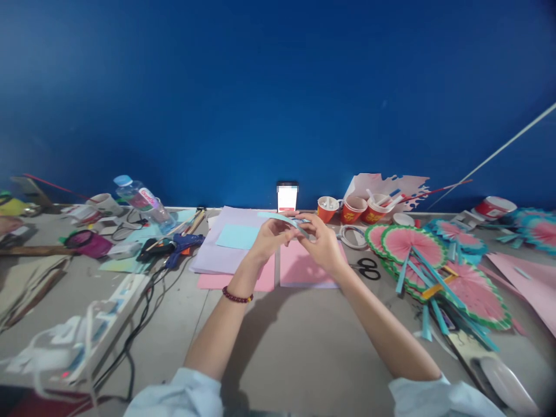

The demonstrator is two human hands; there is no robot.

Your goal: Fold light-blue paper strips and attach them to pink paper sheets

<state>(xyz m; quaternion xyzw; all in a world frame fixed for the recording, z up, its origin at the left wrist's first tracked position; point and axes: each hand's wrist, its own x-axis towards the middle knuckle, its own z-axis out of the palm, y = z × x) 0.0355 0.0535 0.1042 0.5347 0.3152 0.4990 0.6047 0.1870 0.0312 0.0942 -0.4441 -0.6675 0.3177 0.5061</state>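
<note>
Both of my hands are raised over the middle of the table, closed on one light blue paper strip (278, 216). My left hand (270, 238) grips the strip from the left, its thumb and fingers pinched together. My right hand (320, 242) holds the other end, where the paper bends downward. Fingers hide part of the strip. Behind and below them lie pink paper sheets (308, 271), a lilac sheet (212, 255) and a light blue paper piece (237, 236). A phone with a lit screen (287, 198) leans against the blue wall just beyond my hands.
Orange paper cups (328, 209) stand at the back, some holding pens. Black-handled scissors (368, 269) lie right of my hands, near watermelon-patterned paper fans (414, 249). On the left are a plastic bottle (145, 200), a blue glue gun (182, 246) and a power strip (110, 318) with cables.
</note>
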